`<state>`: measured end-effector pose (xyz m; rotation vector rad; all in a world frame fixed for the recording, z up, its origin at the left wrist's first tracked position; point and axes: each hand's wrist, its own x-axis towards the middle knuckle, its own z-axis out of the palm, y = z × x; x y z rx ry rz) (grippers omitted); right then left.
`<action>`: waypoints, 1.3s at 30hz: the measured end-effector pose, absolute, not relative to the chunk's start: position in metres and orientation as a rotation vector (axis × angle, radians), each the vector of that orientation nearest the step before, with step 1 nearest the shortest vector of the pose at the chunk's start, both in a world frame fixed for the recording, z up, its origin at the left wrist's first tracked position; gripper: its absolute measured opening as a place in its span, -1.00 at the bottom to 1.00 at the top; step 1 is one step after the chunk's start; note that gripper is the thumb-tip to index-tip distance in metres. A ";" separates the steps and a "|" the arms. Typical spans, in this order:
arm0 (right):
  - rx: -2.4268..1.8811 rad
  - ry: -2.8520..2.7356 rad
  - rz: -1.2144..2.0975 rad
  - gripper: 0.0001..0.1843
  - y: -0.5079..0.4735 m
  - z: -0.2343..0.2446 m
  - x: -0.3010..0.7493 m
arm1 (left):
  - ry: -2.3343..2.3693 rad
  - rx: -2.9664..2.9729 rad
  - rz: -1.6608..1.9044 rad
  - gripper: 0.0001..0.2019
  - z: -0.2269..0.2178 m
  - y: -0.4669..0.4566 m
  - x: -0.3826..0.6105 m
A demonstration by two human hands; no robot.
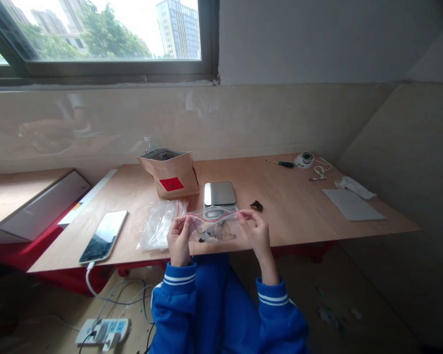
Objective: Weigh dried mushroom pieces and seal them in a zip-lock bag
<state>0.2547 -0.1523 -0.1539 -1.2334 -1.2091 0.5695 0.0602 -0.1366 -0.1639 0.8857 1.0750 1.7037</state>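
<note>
Noted: zip bag (pixel 216 223) clear with red seal stripe, dark pieces inside; paper pouch (pixel 172 174) brown, red label; scale (pixel 219 193) silver-grey; counter (pixel 299 206) pale wood grain; sleeves (pixel 177 295) blue, two white stripes at each cuff; screwdriver (pixel 288 164) handle green; phone (pixel 104 236) screen black, its cable (pixel 90 282) white.

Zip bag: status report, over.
Left hand and right hand pinch the top edge of the clear zip bag. Dark bits sit low inside. Scale behind it, loose dark piece to the scale's right.

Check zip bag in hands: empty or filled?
Not empty: dark pieces sit low in the zip bag between left hand and right hand.
</note>
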 end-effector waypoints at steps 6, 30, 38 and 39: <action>-1.265 -1.144 0.557 -0.77 -0.152 -0.158 0.263 | 1.200 1.098 1.674 -0.74 -0.170 -0.134 0.047; -1.145 -1.793 0.042 -0.84 -0.161 -0.121 0.198 | 1.146 1.872 1.763 -0.97 -0.146 -0.147 0.061; -1.139 -1.664 -0.025 -0.77 -0.154 -0.137 0.194 | 1.174 1.905 1.747 -0.96 -0.145 -0.148 0.066; -1.145 -1.658 -0.035 -0.76 -0.154 -0.139 0.192 | 1.184 1.904 1.739 -0.96 -0.145 -0.149 0.067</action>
